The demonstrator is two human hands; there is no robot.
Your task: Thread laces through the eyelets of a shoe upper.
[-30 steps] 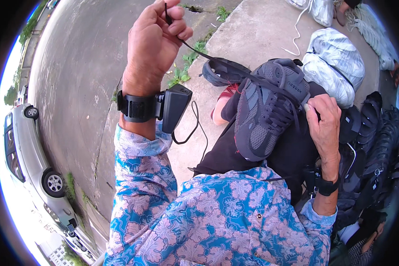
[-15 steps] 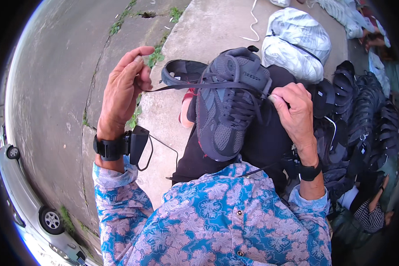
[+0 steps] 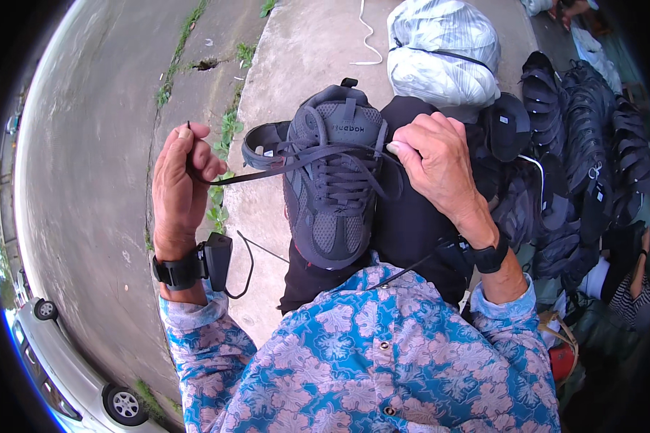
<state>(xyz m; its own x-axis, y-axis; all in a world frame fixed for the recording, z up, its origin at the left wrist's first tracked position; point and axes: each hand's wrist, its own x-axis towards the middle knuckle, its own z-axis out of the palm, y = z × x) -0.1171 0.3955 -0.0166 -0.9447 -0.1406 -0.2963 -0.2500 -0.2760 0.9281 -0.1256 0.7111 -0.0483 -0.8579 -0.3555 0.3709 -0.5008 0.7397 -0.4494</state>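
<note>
A dark grey sneaker (image 3: 332,234) rests on my lap over black trousers (image 3: 404,216), its toe toward me and its dark lace threaded through the eyelets. Left of the shoe, my left hand (image 3: 179,180) pinches one end of the lace (image 3: 249,175), stretched from the tongue area; the tip pokes up above the thumb. My right hand (image 3: 440,162) is closed at the shoe's right collar, thumb against the fingers, seemingly on the other lace part; its fingertips hide the exact grip. A loose lace loop hangs below it.
A white plastic-wrapped bundle (image 3: 440,79) sits ahead on the concrete ledge, near a white cord (image 3: 368,47). Rows of dark shoe pieces (image 3: 588,137) lie at right. Another person (image 3: 632,292) is at far right. A silver car (image 3: 76,375) stands at lower left.
The view has shifted, so the shoe appears further left. My left hand has turned, and the lace end now stands up from its fingers. My right hand stays closed by the collar.
</note>
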